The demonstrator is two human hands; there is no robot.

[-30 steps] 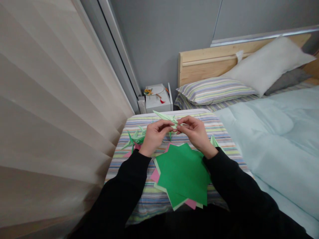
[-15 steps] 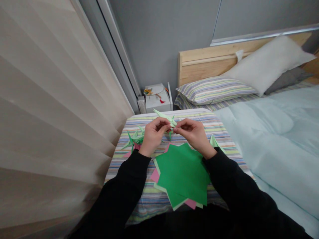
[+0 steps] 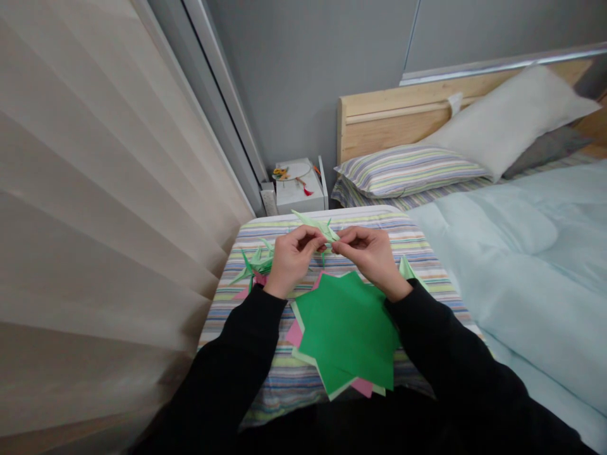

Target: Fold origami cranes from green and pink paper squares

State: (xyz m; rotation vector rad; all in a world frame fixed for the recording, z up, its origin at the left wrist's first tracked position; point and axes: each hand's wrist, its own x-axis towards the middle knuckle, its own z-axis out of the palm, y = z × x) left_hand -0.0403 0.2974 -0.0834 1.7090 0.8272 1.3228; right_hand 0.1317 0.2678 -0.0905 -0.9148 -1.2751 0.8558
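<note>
L hand (image 3: 293, 262) & R hand (image 3: 370, 256) both pinch light-green origami (image 3: 317, 225) in narrow fingertip grip, held up over striped quilt (image 3: 379, 226), just past stack of green & pink paper (image 3: 346, 335). More green origami (image 3: 256, 262) lies on quilt, nr L hand.

A plain black long-sleeved top (image 3: 237, 360) covered the arms down to the wrists, and the left hand (image 3: 294, 262) and right hand (image 3: 372, 259) were bare.
</note>
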